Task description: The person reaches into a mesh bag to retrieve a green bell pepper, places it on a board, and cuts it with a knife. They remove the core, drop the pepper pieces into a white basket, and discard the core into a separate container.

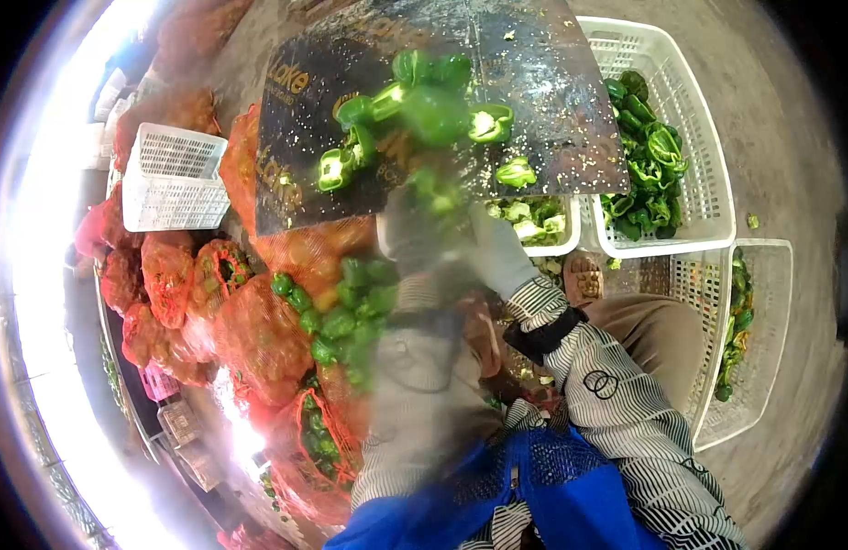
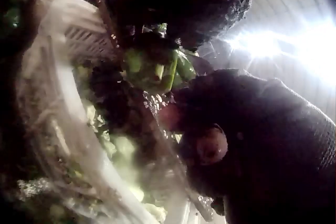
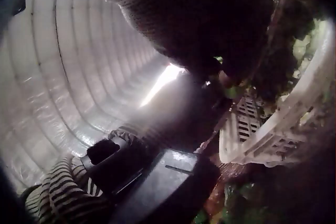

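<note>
Nearest us lie the blue clothing (image 1: 580,495) and the striped sleeves (image 1: 630,417). At the fingers, the gloved left hand (image 1: 407,229) grips a green pepper (image 2: 139,64) at the near edge of the dark board (image 1: 571,119); its fingers close in around it, though blur hides their exact curl. The gloved right hand (image 1: 502,255) is just beside the same pepper, with bare fingertips showing from the glove; we cannot tell whether they hold anything.

We judge the pepper light and hollow, firm but crisp, with slick skin that could slide in a glove and thin walls that would split under a hard squeeze. We would cup it round its thick shoulders rather than pinch a cut rim.

Further out, we count two hands, one board and two separate cut peppers (image 1: 490,123) on the board's right part; the others there overlap in a bunch (image 1: 360,115) too blurred to count. Under the board's near edge sits one tray (image 1: 573,229) of pale scraps. Beside it stands one white crate (image 1: 713,174) of green peppers, too heaped to count, with at least one more crate (image 1: 774,339) below. To the left are one white basket (image 1: 178,197) and several red net bags (image 1: 259,339), overlapping beyond a sure count.
</note>
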{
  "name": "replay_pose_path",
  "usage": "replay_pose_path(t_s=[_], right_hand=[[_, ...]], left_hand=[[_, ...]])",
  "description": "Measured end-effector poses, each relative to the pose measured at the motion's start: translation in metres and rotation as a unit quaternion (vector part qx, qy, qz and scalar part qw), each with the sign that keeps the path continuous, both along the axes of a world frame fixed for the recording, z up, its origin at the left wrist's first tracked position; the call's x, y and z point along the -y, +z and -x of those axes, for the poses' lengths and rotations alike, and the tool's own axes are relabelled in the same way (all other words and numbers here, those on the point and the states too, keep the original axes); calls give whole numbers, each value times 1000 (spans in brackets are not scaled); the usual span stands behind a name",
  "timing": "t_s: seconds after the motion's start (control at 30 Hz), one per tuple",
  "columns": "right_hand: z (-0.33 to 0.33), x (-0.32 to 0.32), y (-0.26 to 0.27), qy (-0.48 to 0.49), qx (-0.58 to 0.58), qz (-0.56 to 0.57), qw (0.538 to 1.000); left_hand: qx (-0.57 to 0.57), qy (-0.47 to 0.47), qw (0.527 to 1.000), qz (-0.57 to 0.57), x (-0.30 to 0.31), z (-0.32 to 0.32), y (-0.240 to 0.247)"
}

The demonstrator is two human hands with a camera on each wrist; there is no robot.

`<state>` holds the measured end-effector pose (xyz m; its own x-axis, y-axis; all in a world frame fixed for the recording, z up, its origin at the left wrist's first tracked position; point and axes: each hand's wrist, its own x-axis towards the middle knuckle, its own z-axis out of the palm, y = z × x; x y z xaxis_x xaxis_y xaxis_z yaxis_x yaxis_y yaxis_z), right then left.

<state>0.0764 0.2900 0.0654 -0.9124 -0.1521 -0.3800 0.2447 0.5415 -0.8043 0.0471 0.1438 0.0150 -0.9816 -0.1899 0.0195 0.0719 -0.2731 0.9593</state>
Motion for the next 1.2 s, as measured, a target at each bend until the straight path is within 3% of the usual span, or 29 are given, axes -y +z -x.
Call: replay_pose_path(t_s=[0.03, 0.07, 0.13, 0.2, 0.23, 0.33, 0.43, 0.5, 0.53, 0.6, 0.63, 0.7, 0.73, 0.8, 0.83, 0.9, 0.93, 1.0, 1.1, 1.17, 1.2], right_hand=[[-2, 4, 3, -8, 11, -14, 1000], [-3, 6, 5, -16, 20, -29, 999], [-2, 2, -3, 19, -1, -43, 999], [1, 1, -7, 36, 30, -43, 998], [1, -1, -5, 37, 30, -45, 998], [2, -7, 1, 62, -24, -60, 996], [13, -14, -7, 86, 1, -57, 995], [19, -16, -11, 138, -10, -81, 987], [22, -16, -11, 138, -11, -82, 987], [23, -13, -11, 129, 37, -74, 988], [22, -13, -12, 129, 39, -72, 988], [21, -14, -13, 108, 28, -62, 992], [19, -10, -17, 106, 30, -60, 992], [13, 7, -37, 46, 6, -138, 989], [10, 2, -42, 100, -63, -145, 982], [0, 2, -50, 100, -56, -141, 983], [-6, 0, -43, 102, -48, -142, 983], [-19, -11, -26, 104, -57, -118, 986], [-36, -29, -6, 99, 37, -61, 993], [-55, -44, 1, 111, -165, -65, 978], [-55, -54, 6, 115, -166, -66, 977]], left_hand=[[41, 33, 969, 242, 1, -1, -3], [78, 64, 877, 469, 0, -1, -4], [70, 91, 875, 470, -8, 4, -9], [244, 214, 793, 515, -31, 7, 0], [245, 215, 794, 514, -29, 7, 3], [276, 170, 822, 469, -24, 8, 10], [331, 170, 791, 486, -28, 7, 28], [234, -12, 773, 589, -33, 3, 76], [234, -12, 774, 588, -34, 6, 62], [349, 182, 806, 442, -35, 9, 21], [350, 181, 804, 445, -33, 6, 37], [242, -85, 753, 606, -35, 3, 84], [242, -88, 751, 608, -36, 3, 74], [255, 16, 863, 435, -36, 0, 42], [254, 16, 862, 438, -40, -4, 38], [63, 87, 718, 688, -45, -15, 29], [60, 88, 717, 689, -39, -9, 12], [208, 162, 788, 557, -22, 5, -26], [232, 143, 772, 574, -32, 4, -4], [247, 137, 763, 582, -31, 4, 3], [244, 157, 784, 548, -29, 9, 2]])
